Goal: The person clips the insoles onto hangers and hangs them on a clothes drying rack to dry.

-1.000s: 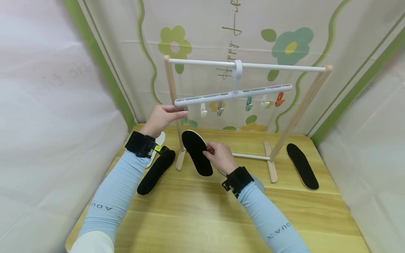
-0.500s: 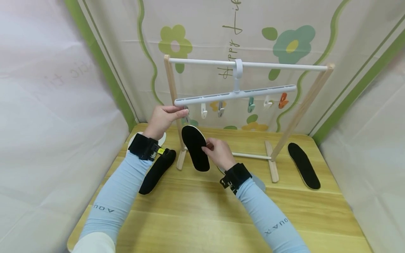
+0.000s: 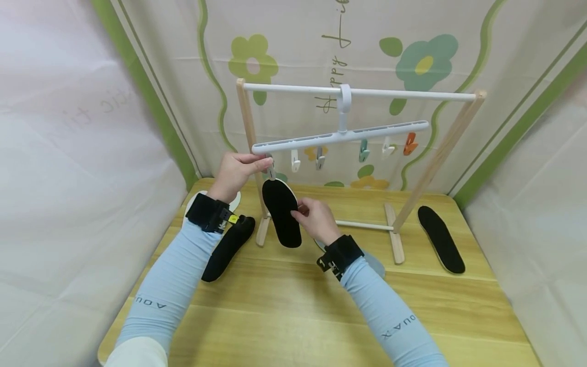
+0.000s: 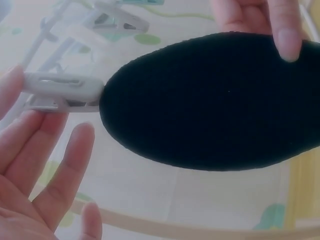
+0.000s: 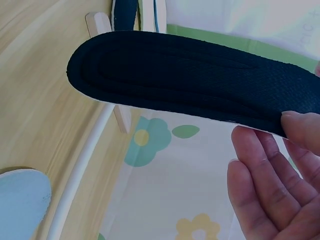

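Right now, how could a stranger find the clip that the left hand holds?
Find the white hanger on the rack. Its clips hang in a row; this clip is the leftmost, the only one touching a black insole.

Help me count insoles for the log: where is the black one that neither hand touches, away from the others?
In the head view, that black insole lies flat on the wooden table at the person's right, just outside the drying rack's right leg.

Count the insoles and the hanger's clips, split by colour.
Black insoles: 3
White insole: 1
Pale blue insole: 1
White clips: 3
Grey clip: 1
Green clip: 1
Orange clip: 1
Total: 11
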`<action>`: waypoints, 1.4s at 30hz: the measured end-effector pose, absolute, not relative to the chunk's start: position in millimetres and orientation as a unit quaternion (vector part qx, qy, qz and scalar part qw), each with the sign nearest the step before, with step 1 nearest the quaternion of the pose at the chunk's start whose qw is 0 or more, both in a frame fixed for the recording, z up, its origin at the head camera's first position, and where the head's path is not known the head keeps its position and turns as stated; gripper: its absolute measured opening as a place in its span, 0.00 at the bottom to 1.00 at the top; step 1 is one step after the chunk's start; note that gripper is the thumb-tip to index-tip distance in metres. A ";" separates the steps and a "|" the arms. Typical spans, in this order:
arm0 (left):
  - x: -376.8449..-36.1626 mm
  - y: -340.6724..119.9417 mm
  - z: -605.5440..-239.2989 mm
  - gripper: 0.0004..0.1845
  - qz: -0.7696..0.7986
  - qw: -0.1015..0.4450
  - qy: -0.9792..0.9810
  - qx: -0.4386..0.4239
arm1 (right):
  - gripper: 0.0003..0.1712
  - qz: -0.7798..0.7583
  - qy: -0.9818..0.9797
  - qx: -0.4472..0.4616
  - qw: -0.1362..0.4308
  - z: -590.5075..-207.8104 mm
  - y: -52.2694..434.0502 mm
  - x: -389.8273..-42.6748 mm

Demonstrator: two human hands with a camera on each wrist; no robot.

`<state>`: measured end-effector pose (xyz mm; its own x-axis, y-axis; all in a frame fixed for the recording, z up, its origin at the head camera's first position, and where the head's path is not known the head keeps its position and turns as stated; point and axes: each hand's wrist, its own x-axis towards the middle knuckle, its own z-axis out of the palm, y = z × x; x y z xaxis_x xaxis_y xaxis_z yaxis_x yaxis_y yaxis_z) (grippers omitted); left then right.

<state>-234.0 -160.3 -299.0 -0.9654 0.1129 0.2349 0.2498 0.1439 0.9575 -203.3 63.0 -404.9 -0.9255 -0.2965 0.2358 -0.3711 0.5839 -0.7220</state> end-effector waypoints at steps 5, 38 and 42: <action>-234.5 -160.9 -298.9 0.15 -0.646 0.053 -0.752 -0.125 | 0.08 0.418 -0.888 0.188 0.045 -402.9 62.8 -203.7; -238.1 -162.1 -300.3 0.11 -0.638 0.062 -0.758 -0.117 | 0.09 0.441 -0.875 0.192 0.049 -393.0 60.1 -209.1; -238.3 -161.7 -300.7 0.11 -0.642 0.061 -0.755 -0.119 | 0.10 0.438 -0.877 0.191 0.046 -392.4 60.2 -209.2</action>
<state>-238.3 -161.7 -300.7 -0.9644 0.1017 0.2441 0.2573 0.1474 0.9550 -209.2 60.2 -392.4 -0.9228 -0.2951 0.2476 -0.3752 0.5427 -0.7515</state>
